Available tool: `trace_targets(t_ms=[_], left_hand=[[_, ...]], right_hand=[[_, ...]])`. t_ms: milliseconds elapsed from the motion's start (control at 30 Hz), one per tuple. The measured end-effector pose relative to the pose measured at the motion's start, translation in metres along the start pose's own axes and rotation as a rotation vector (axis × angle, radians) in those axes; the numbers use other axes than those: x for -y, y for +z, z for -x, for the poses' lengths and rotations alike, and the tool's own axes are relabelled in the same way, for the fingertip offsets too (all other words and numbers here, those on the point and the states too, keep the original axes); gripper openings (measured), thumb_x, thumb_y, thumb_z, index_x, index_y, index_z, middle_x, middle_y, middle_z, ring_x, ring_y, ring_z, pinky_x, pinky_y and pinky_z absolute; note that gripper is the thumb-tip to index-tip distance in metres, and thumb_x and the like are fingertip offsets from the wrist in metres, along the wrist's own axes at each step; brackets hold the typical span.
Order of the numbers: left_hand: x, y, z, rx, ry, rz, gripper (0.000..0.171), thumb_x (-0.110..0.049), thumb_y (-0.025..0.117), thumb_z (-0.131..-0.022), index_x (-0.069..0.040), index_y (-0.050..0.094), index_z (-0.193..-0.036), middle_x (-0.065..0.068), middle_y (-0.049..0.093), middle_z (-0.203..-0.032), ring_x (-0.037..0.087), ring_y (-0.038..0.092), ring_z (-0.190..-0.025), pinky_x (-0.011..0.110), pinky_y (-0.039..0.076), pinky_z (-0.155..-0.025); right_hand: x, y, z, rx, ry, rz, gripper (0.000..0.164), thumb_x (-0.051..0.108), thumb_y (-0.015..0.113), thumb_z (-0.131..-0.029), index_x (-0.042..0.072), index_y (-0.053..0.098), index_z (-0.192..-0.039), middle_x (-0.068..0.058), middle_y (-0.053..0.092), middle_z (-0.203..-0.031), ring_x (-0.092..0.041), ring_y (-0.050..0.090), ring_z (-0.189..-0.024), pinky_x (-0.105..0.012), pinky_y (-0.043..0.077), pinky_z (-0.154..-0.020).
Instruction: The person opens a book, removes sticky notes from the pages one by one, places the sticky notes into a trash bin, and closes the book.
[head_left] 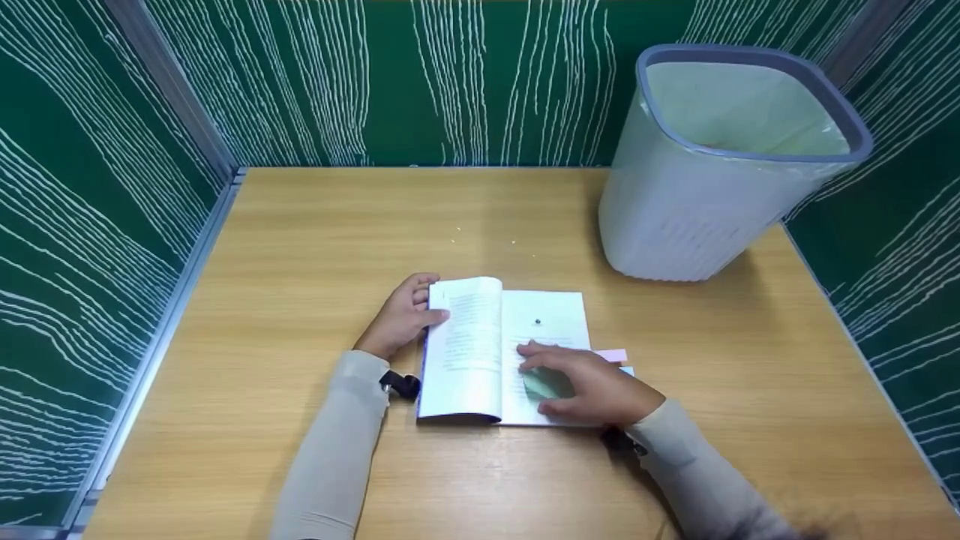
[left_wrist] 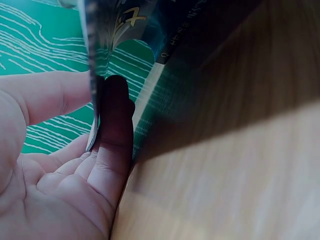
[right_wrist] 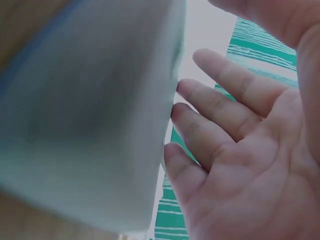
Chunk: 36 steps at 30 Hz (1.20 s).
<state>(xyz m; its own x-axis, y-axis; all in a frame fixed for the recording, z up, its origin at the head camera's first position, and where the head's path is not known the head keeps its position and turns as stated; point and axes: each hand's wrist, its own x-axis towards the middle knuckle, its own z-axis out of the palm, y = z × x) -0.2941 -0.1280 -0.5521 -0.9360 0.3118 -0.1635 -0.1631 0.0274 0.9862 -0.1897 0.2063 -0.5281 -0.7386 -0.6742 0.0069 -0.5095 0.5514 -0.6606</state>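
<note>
An open book (head_left: 465, 352) lies on the wooden table, its left pages bulging up near the spine. My left hand (head_left: 401, 316) grips the book's left edge, thumb on top of the page. In the left wrist view, the fingers of that hand (left_wrist: 65, 165) reach behind the dark cover (left_wrist: 182, 30) with gold lettering. Over the right page hovers my right hand (head_left: 592, 382), fingers spread and thumb apart. The right wrist view has its fingertips right at the page (right_wrist: 100, 115). A greenish patch (head_left: 549, 384) shows on the page between thumb and fingers.
A pink tab (head_left: 611, 355) and a blue tab (head_left: 628, 370) stick out from the book's right edge. A lined waste bin (head_left: 690, 202) stands at the table's back right. Small pale specks lie behind the book. Green panels with white lines (head_left: 300, 82) enclose the table (head_left: 337, 225).
</note>
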Motion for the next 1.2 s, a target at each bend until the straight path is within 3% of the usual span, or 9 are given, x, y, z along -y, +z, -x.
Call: trace_targets(t_ms=[333, 600, 833, 1200], left_hand=[[0.001, -0.001, 0.000, -0.002, 0.007, -0.026, 0.068, 0.009, 0.069, -0.091, -0.004, 0.040, -0.152, 0.017, 0.062, -0.133, 0.030, 0.067, -0.117, 0.036, 0.060, -0.092], [0.001, 0.000, 0.001, -0.007, 0.002, -0.018, 0.066, 0.010, 0.068, -0.091, -0.005, 0.042, -0.150, 0.017, 0.063, -0.131, 0.030, 0.067, -0.115, 0.037, 0.060, -0.090], [0.000, 0.001, 0.000, 0.001, -0.017, 0.008, 0.068, 0.010, 0.068, -0.091, -0.005, 0.040, -0.151, 0.017, 0.064, -0.132, 0.030, 0.069, -0.114, 0.037, 0.061, -0.088], [0.000, 0.001, 0.001, 0.000, -0.024, 0.023, 0.068, 0.010, 0.068, -0.092, -0.007, 0.041, -0.152, 0.016, 0.064, -0.133, 0.030, 0.069, -0.114, 0.037, 0.061, -0.088]], right_hand=[[-0.006, -0.012, 0.009, -0.043, 0.101, -0.059, 0.026, 0.023, 0.073, -0.097, 0.027, 0.074, -0.123, 0.013, 0.064, -0.143, -0.008, 0.054, -0.138, -0.043, 0.042, -0.118], [-0.006, -0.013, 0.010, -0.143, 0.079, -0.027, 0.022, 0.024, 0.071, -0.099, 0.025, 0.078, -0.120, 0.014, 0.074, -0.123, -0.008, 0.068, -0.120, -0.041, 0.055, -0.103], [-0.006, -0.014, 0.012, -0.227, 0.053, -0.022, 0.020, 0.019, 0.071, -0.098, 0.022, 0.079, -0.117, 0.015, 0.075, -0.118, -0.009, 0.070, -0.116, -0.040, 0.057, -0.100], [-0.005, -0.017, 0.015, -0.308, 0.096, -0.067, 0.016, 0.028, 0.074, -0.097, 0.034, 0.079, -0.111, 0.020, 0.075, -0.111, -0.004, 0.070, -0.110, -0.038, 0.059, -0.097]])
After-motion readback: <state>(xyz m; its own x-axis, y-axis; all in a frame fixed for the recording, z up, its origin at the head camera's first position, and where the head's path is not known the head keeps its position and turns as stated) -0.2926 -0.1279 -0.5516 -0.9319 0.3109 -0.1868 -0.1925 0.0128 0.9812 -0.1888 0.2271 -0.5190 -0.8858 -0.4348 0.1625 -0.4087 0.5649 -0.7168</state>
